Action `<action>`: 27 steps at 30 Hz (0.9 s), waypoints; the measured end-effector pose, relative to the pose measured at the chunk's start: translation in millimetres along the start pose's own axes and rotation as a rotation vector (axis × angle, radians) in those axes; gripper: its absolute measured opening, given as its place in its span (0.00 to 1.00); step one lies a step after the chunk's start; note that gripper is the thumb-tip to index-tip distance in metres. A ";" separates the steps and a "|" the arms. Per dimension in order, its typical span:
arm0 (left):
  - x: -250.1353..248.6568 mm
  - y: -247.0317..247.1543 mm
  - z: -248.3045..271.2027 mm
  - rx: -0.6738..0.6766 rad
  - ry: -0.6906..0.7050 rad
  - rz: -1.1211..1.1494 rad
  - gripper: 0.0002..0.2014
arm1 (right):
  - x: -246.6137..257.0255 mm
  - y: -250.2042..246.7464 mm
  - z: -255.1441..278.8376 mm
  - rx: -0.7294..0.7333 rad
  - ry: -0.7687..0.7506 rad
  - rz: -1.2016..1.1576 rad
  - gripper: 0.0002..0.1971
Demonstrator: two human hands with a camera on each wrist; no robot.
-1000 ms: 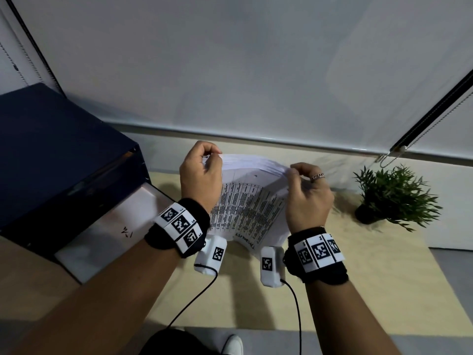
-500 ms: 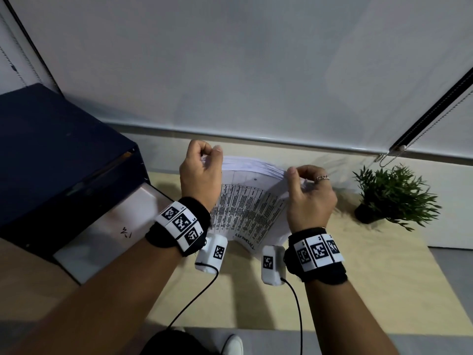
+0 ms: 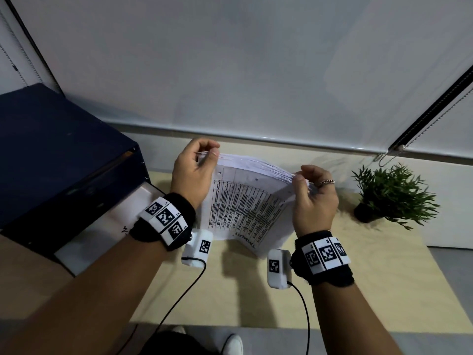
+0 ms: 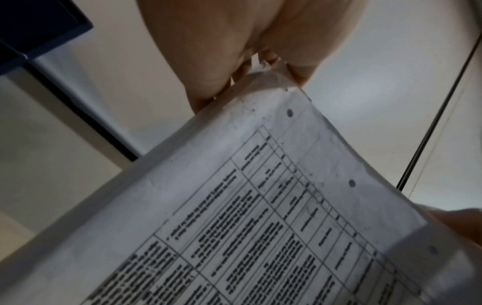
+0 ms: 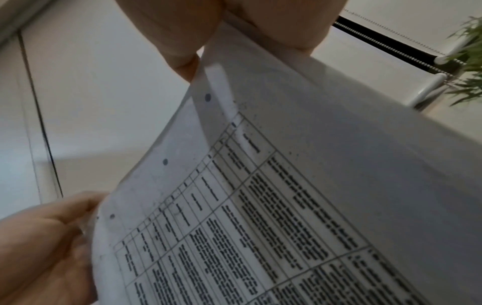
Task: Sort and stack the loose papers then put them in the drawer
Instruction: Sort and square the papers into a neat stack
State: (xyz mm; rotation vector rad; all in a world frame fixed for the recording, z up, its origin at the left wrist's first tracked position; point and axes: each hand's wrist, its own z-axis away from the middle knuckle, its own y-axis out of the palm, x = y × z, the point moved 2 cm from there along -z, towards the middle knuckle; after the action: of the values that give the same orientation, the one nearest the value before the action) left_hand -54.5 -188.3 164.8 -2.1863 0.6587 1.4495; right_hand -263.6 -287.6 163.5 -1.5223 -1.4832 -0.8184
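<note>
A thick stack of white papers (image 3: 245, 201) with a printed table on its near sheet stands on end above the wooden desk (image 3: 332, 290), bowed toward me. My left hand (image 3: 202, 160) pinches its upper left corner; my right hand (image 3: 304, 180) pinches the upper right corner. The left wrist view shows the fingers (image 4: 229, 68) curled over the top edge of the papers (image 4: 260, 206). From the right wrist, the printed sheet (image 5: 287, 196) runs between thumb and fingers, with the other hand (image 5: 47, 237) at the lower left. The open drawer (image 3: 107, 221) of the dark cabinet (image 3: 51, 155) lies to the left.
A small potted plant (image 3: 391, 196) stands on the desk at the right. Behind the desk hangs a white roller blind (image 3: 230, 73) with a bead chain at the right. Cables from the wrist cameras run down over the desk's near edge.
Both hands have shifted slightly along the top edge of the stack, the right one a little further right and down; the papers stay upright between them.
</note>
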 end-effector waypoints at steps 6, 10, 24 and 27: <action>1.5 0.8 5.9 0.103 0.009 0.024 0.10 | 1.7 -0.3 4.9 0.030 0.023 -0.102 0.13; 1.0 -5.4 7.1 0.105 -0.007 0.073 0.12 | 1.0 -5.1 9.8 0.051 0.042 -0.208 0.18; 9.1 1.0 2.8 0.062 -0.038 0.098 0.06 | 4.8 8.8 1.4 -0.041 0.049 -0.073 0.02; 6.7 2.6 1.0 0.046 -0.024 0.066 0.04 | 0.0 5.5 -0.4 -0.105 0.067 -0.007 0.08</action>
State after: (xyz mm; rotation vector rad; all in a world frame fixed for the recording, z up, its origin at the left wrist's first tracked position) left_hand -54.5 -190.8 157.9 -2.1269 0.7550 1.4763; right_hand -258.1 -287.7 163.0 -1.5519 -1.4172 -0.9554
